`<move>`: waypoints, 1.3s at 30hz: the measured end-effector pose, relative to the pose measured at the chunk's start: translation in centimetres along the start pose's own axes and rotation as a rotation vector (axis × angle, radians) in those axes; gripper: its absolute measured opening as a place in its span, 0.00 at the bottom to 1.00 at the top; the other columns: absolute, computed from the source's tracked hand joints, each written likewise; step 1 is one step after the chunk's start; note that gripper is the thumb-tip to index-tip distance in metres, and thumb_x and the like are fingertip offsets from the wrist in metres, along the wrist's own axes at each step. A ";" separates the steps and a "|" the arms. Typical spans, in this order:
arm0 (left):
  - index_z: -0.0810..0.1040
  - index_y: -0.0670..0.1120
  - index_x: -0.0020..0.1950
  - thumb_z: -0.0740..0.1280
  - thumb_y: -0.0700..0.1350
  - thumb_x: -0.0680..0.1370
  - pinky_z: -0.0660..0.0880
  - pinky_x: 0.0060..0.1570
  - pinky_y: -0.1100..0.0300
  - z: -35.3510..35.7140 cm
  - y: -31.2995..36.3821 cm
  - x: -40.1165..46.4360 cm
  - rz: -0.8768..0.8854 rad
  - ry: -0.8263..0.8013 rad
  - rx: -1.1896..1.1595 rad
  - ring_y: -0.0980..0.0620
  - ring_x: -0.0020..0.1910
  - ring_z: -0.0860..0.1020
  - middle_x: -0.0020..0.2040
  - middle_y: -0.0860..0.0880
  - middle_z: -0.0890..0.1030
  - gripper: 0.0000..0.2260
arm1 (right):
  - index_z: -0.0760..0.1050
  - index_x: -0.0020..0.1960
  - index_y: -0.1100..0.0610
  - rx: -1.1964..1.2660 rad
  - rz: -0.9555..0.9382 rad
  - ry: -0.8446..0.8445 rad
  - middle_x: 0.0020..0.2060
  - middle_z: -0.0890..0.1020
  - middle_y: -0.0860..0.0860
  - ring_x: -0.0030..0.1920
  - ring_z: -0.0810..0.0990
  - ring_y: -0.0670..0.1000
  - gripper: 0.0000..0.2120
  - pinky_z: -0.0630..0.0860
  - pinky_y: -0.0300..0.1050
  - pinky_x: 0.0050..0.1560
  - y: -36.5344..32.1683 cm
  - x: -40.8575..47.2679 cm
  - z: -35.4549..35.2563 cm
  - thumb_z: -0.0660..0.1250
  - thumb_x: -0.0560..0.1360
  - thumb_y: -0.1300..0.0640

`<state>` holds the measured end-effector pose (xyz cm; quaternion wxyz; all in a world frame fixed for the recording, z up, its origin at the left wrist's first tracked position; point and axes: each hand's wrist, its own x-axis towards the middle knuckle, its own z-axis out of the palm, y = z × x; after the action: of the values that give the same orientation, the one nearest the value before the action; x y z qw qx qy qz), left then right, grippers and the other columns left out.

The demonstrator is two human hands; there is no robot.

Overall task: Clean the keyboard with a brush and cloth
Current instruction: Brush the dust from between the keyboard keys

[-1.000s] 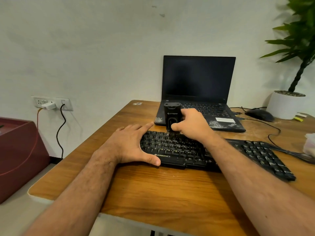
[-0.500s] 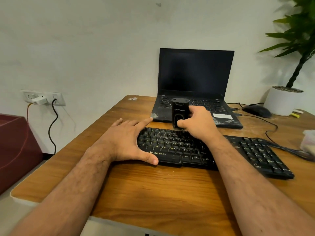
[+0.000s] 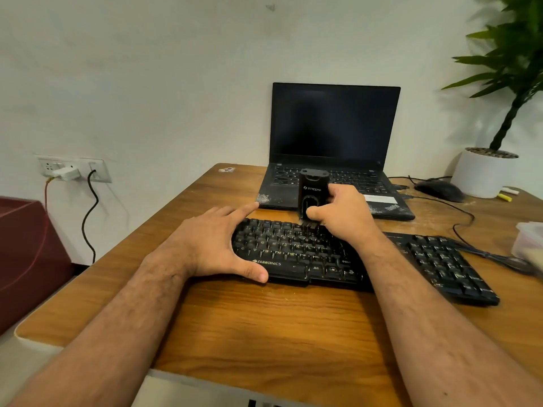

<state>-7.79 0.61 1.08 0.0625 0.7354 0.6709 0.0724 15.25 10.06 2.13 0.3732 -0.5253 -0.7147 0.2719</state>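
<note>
A black Zebronics keyboard (image 3: pixel 296 254) lies across the middle of the wooden desk (image 3: pixel 264 324). My left hand (image 3: pixel 211 239) lies flat over the keyboard's left end, fingers spread and the thumb along its front edge. My right hand (image 3: pixel 343 215) grips a black block-shaped brush (image 3: pixel 313 192), held upright with its lower end on the top key rows near the keyboard's middle. The bristles are hidden behind my fingers. No cloth is visible.
An open black laptop (image 3: pixel 335 136) with a dark screen stands behind the keyboard. A black mouse (image 3: pixel 439 190) and its cable, a white plant pot (image 3: pixel 483 174) and a clear plastic container (image 3: pixel 530 242) sit at the right. A wall socket (image 3: pixel 73 168) and a maroon box (image 3: pixel 26 254) are on the left.
The view has shifted slightly. My right hand with the brush has moved a little back and forth on the upper key rows. My left hand has kept its place.
</note>
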 end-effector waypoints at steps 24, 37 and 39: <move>0.38 0.63 0.80 0.64 0.83 0.49 0.65 0.72 0.44 0.0 0.1 -0.3 0.012 0.027 -0.047 0.54 0.74 0.63 0.78 0.56 0.63 0.67 | 0.82 0.57 0.49 0.077 -0.083 -0.145 0.48 0.85 0.44 0.48 0.83 0.43 0.16 0.76 0.36 0.42 -1.7 -1.2 2.1 0.76 0.70 0.59; 0.50 0.63 0.80 0.68 0.83 0.49 0.70 0.68 0.42 0.3 -0.6 0.2 0.070 0.057 -0.099 0.55 0.73 0.67 0.75 0.59 0.68 0.64 | 0.83 0.55 0.49 0.098 -0.156 -0.247 0.45 0.87 0.45 0.46 0.85 0.44 0.14 0.81 0.44 0.49 -3.4 -2.3 3.2 0.75 0.70 0.59; 0.57 0.64 0.76 0.69 0.83 0.49 0.71 0.67 0.42 0.3 -0.7 0.2 0.096 0.068 -0.123 0.56 0.71 0.69 0.72 0.61 0.70 0.59 | 0.83 0.54 0.48 0.123 -0.172 -0.352 0.44 0.88 0.45 0.45 0.86 0.45 0.14 0.82 0.47 0.51 -3.6 -2.7 3.2 0.76 0.70 0.60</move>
<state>-8.38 0.85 0.70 0.0810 0.7587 0.6307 0.1416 11.09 6.41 2.40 0.2959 -0.3832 -0.7931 0.3696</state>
